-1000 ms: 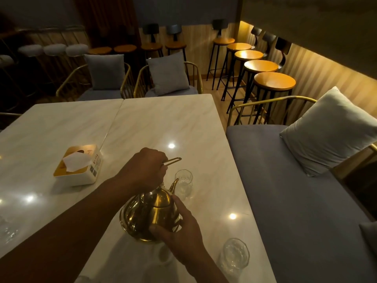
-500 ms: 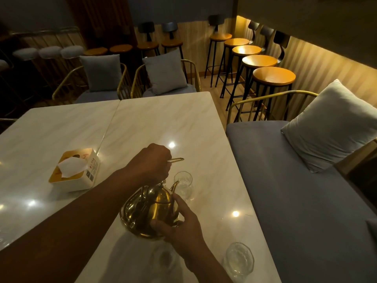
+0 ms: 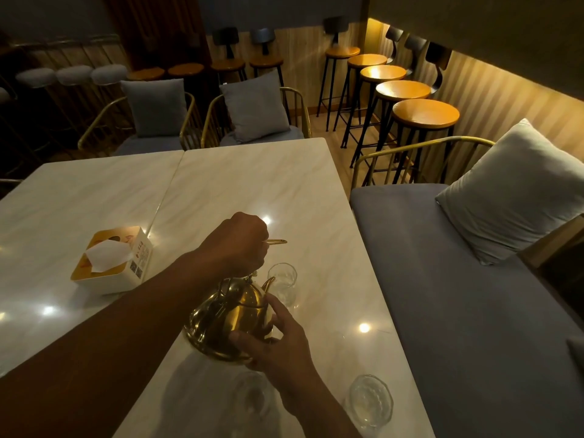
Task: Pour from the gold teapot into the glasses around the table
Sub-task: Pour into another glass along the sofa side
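The gold teapot hangs tilted above the marble table, its spout dipped toward a clear glass just beyond it. My left hand grips the teapot's thin gold handle from above. My right hand cups the pot's lower right side, thumb and fingers curled against it. A second glass stands at the table's near right edge. A third glass shows dimly beside my right forearm.
A white and orange tissue box sits on the table to the left. A grey sofa with a pale cushion runs along the right side. Two cushioned chairs and a row of bar stools stand beyond the table.
The teapot has tipped further forward, its spout lowering toward the far glass. Both hands keep their hold; the view has shifted slightly.
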The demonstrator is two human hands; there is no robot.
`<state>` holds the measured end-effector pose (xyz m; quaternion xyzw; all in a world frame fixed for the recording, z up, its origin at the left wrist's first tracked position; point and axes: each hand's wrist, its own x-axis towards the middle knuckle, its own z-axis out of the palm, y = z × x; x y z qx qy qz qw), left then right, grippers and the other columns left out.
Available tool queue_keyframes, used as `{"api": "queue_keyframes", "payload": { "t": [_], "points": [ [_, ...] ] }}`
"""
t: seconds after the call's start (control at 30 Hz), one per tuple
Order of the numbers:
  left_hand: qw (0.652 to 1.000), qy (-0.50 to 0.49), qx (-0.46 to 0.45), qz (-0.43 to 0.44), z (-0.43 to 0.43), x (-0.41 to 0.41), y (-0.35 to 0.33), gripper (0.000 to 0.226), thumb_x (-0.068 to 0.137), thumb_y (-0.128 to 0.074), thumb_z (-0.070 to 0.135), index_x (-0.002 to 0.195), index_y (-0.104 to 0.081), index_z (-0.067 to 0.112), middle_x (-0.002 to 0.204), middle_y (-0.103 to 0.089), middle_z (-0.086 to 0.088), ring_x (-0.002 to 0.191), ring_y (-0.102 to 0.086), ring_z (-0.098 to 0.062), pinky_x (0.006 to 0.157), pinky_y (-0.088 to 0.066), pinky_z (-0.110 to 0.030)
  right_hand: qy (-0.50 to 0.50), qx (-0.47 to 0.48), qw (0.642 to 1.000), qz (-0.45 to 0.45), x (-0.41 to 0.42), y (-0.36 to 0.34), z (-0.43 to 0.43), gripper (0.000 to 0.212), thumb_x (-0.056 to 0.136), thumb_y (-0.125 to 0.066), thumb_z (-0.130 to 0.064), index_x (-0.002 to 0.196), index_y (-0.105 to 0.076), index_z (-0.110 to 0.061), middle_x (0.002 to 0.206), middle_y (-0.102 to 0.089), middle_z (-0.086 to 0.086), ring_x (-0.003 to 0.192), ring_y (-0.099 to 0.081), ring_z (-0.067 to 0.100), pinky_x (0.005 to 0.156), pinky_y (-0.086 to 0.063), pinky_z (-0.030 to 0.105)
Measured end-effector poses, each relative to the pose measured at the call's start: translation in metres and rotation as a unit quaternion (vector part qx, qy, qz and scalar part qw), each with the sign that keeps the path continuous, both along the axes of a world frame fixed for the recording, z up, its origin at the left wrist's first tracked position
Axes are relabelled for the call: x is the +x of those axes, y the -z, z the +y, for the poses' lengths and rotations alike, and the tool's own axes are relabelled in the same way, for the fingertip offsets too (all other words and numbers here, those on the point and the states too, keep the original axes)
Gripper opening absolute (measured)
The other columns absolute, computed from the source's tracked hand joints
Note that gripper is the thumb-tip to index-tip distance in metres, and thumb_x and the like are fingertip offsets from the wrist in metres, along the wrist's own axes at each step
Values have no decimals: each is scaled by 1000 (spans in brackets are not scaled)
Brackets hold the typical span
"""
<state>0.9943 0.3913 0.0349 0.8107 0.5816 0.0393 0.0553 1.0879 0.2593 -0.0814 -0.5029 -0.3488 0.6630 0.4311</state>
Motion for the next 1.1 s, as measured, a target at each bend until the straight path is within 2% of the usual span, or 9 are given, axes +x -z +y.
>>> {"api": "queue_keyframes", "payload": {
  "t": [0.2,0.47,0.67,0.83,0.97,1.1],
  "points": [
    [1000,1,10,-10,0,2,0,19,90,-64,23,88,-76,8,81,-73,-6,69,-67,-18,65,-60,-35,-3,-4,1000,14,1,-1,0,89,67,-91,-31,140,-44,-46,126,-45,-15,112,-56,21,82,-62,42],
    [1000,-1,10,-10,3,5,-1,17,88,-66,21,85,-76,7,79,-73,-8,68,-68,-20,64,-58,-37,-1,-6,1000,24,2,-1,1,91,64,-93,-32,140,-45,-47,124,-43,-16,110,-58,22,81,-62,45],
    [1000,2,17,-9,3,7,-1,19,90,-64,23,89,-75,9,81,-73,-6,70,-68,-19,68,-61,-38,-5,-3,999,33,3,-1,2,89,65,-92,-30,139,-45,-48,111,-45,-27,93,-59,12,79,-63,42],
    [1000,3,14,-3,2,9,-3,18,90,-64,23,87,-75,9,78,-72,-5,67,-67,-18,62,-55,-31,-2,-5,999,34,3,-1,3,88,64,-93,-30,137,-48,-48,121,-49,-17,97,-61,17,79,-63,44],
    [1000,5,16,3,2,11,-4,19,90,-63,24,88,-75,9,79,-72,-5,67,-67,-19,62,-57,-33,-14,1,999,44,7,-3,2,78,68,-91,-26,127,-48,-53,105,-47,-27,89,-59,13,81,-63,44],
    [1000,2,15,6,2,13,-6,18,90,-64,23,87,-75,10,79,-72,-5,66,-67,-20,61,-57,-32,-10,3,999,43,7,-6,2,73,68,-91,-25,116,-47,-59,104,-48,-27,89,-59,12,81,-62,45]
  ]
}}
